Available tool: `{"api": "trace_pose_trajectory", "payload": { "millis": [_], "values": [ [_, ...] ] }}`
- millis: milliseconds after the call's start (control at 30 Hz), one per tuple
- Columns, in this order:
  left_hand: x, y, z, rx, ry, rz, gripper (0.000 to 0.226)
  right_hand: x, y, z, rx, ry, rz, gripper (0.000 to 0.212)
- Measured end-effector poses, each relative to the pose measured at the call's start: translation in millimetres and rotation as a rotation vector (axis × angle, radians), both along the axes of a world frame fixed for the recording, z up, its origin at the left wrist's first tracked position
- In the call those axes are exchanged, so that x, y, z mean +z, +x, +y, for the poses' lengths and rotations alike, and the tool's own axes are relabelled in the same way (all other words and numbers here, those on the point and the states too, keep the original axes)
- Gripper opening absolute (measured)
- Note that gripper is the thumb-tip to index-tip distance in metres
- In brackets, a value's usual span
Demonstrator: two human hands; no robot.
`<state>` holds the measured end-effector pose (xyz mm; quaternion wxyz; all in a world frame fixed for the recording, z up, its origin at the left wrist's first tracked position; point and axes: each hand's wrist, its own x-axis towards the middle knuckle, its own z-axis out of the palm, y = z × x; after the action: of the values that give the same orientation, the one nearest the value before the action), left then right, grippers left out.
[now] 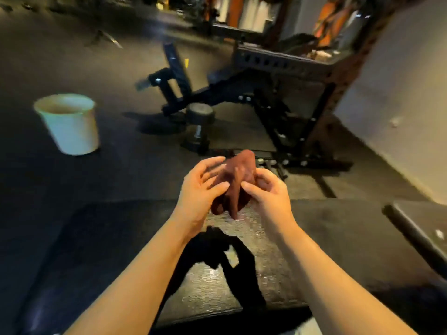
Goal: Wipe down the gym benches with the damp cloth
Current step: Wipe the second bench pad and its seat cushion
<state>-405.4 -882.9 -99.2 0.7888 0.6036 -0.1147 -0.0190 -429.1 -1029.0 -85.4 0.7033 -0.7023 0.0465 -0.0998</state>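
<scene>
From the head camera, two bare hands meet in the middle of the picture, above the near edge of a black padded bench, the desk in this scene, whose surface shines as if wet in patches below the forearms. Between the hands is one reddish-brown cloth, bunched up and lifted clear of the desk, its lower folds hanging just over the pad. The left hand cups the cloth from the side with its fingers spread and only loosely curled, the thumb against the fabric. The right hand pinches the cloth with thumb and bent fingers, closed on its right edge. The shadow of both hands and the cloth falls on the desk beneath them. On the dark floor to the left stands one pale bucket, upright, well apart from the hands. Beyond the cloth lies one dumbbell on the floor, just beside the foot of a second bench with an inclined back. One black rack stands to the right of it, near a light wall. The picture is blurred throughout.
</scene>
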Motion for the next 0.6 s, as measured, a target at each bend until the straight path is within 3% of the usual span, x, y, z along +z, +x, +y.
{"api": "trace_pose_trajectory", "payload": {
  "millis": [200, 300, 367, 433, 500, 600],
  "values": [
    [11.1, 5.8, -149.0, -0.153, 0.239, -0.123, 0.039, -2.6, -42.2, -131.1, -0.475, -0.296, -0.069, 0.021],
    [6.6, -0.5, -213.4, -0.246, 0.326, -0.053, 0.048, -13.9, -61.9, -174.3, -0.67, -0.358, -0.036, 0.024],
    [2.9, -7.4, -248.3, -0.357, 0.303, 0.113, 0.053, -17.9, -74.8, -198.7, -0.803, -0.404, 0.002, 0.026],
    [3.2, -17.3, -275.4, -0.515, 0.261, 0.208, 0.037, -19.7, -87.8, -219.7, -0.918, -0.448, 0.028, 0.028],
    [3.0, -26.5, -298.5, -0.633, 0.258, 0.171, 0.024, -22.2, -100.6, -238.4, -0.999, -0.465, 0.053, 0.03],
    [3.7, -38.4, -330.4, -0.681, 0.286, 0.098, 0.023, -29.5, -117.9, -261.6, -1.065, -0.461, 0.094, 0.036]
  ]
}}
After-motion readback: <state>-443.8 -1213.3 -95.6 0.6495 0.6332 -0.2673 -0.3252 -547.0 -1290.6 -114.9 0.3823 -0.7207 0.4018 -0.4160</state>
